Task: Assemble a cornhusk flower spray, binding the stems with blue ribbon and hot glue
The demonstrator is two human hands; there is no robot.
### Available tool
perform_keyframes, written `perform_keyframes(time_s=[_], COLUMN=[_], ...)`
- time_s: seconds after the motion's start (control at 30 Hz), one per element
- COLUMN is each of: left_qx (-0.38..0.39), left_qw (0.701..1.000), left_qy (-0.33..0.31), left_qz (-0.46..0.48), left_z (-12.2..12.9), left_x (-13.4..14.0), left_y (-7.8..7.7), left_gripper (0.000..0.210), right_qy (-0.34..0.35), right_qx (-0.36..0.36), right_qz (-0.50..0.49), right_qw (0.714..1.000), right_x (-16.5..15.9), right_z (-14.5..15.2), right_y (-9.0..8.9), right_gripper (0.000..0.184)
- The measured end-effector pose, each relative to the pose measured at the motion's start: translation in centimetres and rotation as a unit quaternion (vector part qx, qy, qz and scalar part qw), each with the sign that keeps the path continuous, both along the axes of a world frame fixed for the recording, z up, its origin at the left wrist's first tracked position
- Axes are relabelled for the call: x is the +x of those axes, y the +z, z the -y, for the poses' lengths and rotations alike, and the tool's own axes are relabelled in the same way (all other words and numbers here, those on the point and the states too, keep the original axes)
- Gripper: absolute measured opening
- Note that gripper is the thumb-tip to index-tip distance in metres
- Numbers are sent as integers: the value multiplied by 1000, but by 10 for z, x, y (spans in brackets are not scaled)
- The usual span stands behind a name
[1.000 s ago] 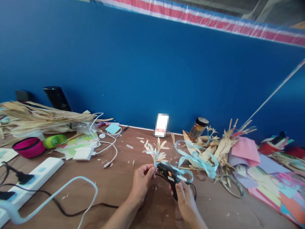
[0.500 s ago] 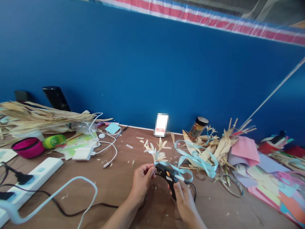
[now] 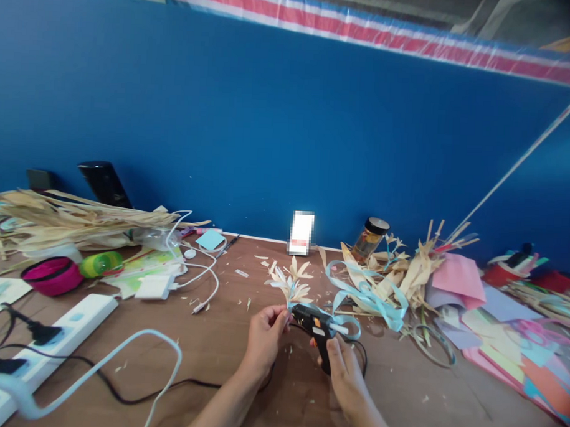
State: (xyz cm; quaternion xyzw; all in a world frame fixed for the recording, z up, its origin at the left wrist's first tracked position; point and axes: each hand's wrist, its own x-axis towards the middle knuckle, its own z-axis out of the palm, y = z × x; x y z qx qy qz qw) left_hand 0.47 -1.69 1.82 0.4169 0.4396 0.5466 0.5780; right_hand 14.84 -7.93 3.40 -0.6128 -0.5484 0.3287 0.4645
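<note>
A blue wall (image 3: 288, 114) fills twelve o'clock, above the brown surface (image 3: 428, 399) at six. Husks (image 3: 88, 219) lie heaped at nine, a power strip (image 3: 88, 309) at eight, blue ribbon (image 3: 396, 320) at four. Of the hands, the right hand (image 3: 347, 371), at five, is curled round the grip of a glue gun (image 3: 308, 316); the left hand (image 3: 264, 337), at six, pinches the base of a pale flower (image 3: 298, 292), petals toward twelve. The glue gun's nozzle points toward ten, at the left fingertips; whether it touches is unclear.
</note>
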Motion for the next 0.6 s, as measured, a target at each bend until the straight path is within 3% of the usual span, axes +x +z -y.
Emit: perform_keyframes(time_s=[0.2, 0.37, 0.53, 0.6], left_qx=[3, -3, -7, -17], left_qw=[1000, 1000, 1000, 1000], left_qy=[-1, 11, 17, 22], left_qz=[-16, -11, 4, 11], left_z=[0, -1, -1, -1], left_x=[0, -1, -2, -1], left_y=[-1, 0, 1, 3], left_gripper=[23, 25, 22, 23], right_qy=[8, -25, 46, 28], right_qx=[0, 23, 56, 44], right_qz=[15, 27, 220, 299], right_qw=[1000, 999, 973, 953], right_x=[3, 14, 52, 74], right_z=[0, 9, 20, 27], right_y=[-6, -1, 6, 3], right_gripper=[47, 47, 33, 31])
